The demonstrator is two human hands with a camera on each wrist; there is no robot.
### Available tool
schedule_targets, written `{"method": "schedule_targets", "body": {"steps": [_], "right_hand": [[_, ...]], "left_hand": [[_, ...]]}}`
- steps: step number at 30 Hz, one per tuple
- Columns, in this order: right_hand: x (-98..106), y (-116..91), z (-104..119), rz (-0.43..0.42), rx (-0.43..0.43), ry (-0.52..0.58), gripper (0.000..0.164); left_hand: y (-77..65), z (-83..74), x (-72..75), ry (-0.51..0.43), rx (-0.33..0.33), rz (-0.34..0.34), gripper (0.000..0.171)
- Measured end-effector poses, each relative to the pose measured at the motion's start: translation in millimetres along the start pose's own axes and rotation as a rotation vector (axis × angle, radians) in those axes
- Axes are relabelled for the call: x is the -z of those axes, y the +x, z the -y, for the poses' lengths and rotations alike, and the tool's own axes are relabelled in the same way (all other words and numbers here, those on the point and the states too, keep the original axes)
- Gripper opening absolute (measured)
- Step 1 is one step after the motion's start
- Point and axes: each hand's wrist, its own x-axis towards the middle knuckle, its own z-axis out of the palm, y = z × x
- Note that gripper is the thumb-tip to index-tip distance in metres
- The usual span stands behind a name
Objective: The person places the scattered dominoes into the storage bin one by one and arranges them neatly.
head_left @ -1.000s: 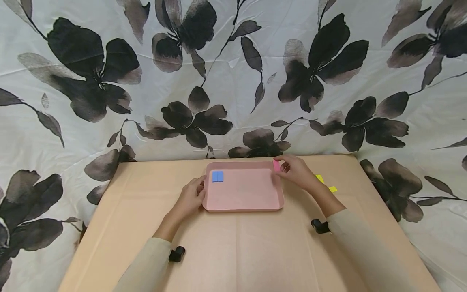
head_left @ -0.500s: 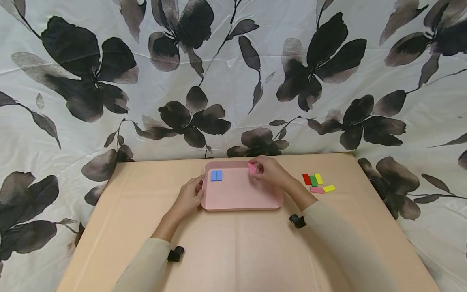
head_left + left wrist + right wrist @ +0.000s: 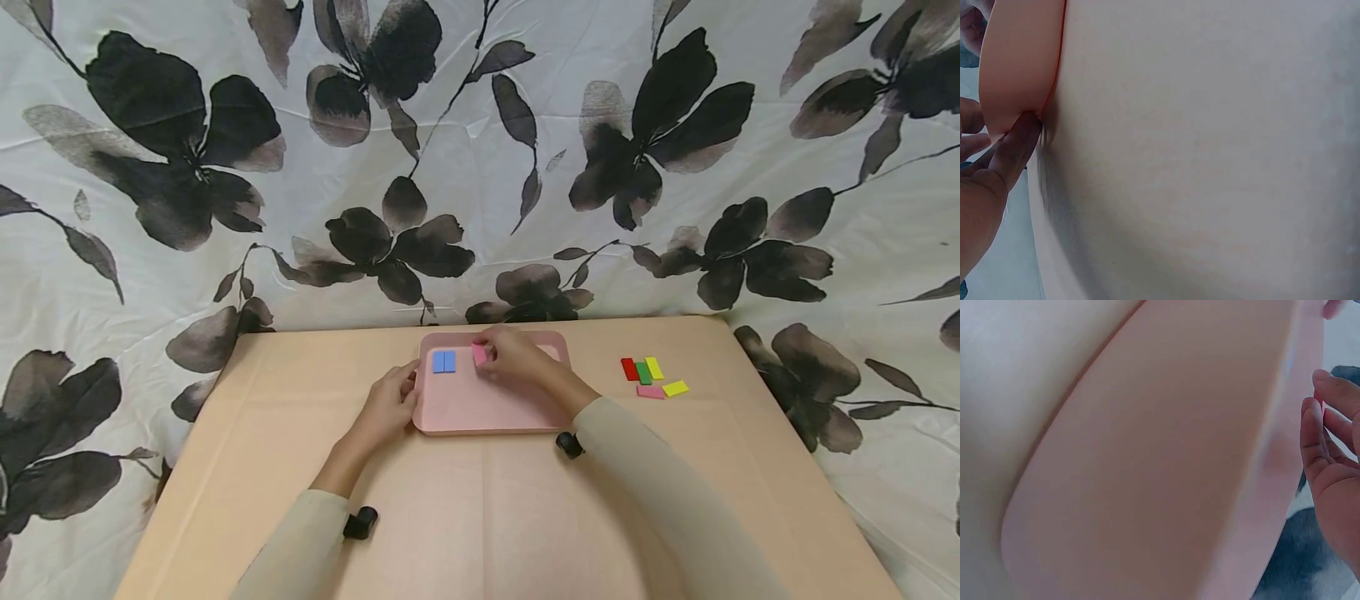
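Note:
Between the thumb and fingers of my right hand [image 3: 512, 357] a small flat pink block [image 3: 479, 355] is pinched, over the upper middle of the pink tray [image 3: 480, 431]. Two blue blocks [image 3: 444, 361] lie side by side in the tray's upper left, just left of the pink one. My left hand [image 3: 390, 402] grips the tray's left edge; in the left wrist view its thumb presses on the tray's outer wall [image 3: 1022, 56]. In the right wrist view the fingers mostly hide the pink block, with only a sliver showing.
Right of the tray, on the tan table [image 3: 480, 517], lie a red block [image 3: 629, 369], a green block [image 3: 643, 372], a yellow block [image 3: 653, 367], a second yellow block [image 3: 676, 388] and another pink block [image 3: 650, 392]. A flowered cloth [image 3: 525, 167] hangs behind the table.
My right hand has carried the pink block leftward from the tray's right edge to near the blue blocks. The loose blocks at right came into view. My left hand stays at the tray's edge.

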Motion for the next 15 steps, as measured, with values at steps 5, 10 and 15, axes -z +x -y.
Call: {"method": "schedule_targets", "body": {"steps": [5, 10, 15], "right_hand": [[-12, 10, 3, 0.012, -0.029, 0.012, 0.047], [-24, 15, 6, 0.033, -0.016, 0.094, 0.042], [-36, 18, 9, 0.026, -0.009, 0.077, 0.033]], "left_hand": [[0.2, -0.2, 0.0, -0.017, 0.0, 0.003, 0.055], [-0.1, 0.2, 0.9, -0.023, -0.004, 0.002, 0.055], [-1.1, 0.3, 1.6, -0.03, 0.002, 0.007, 0.055]]}}
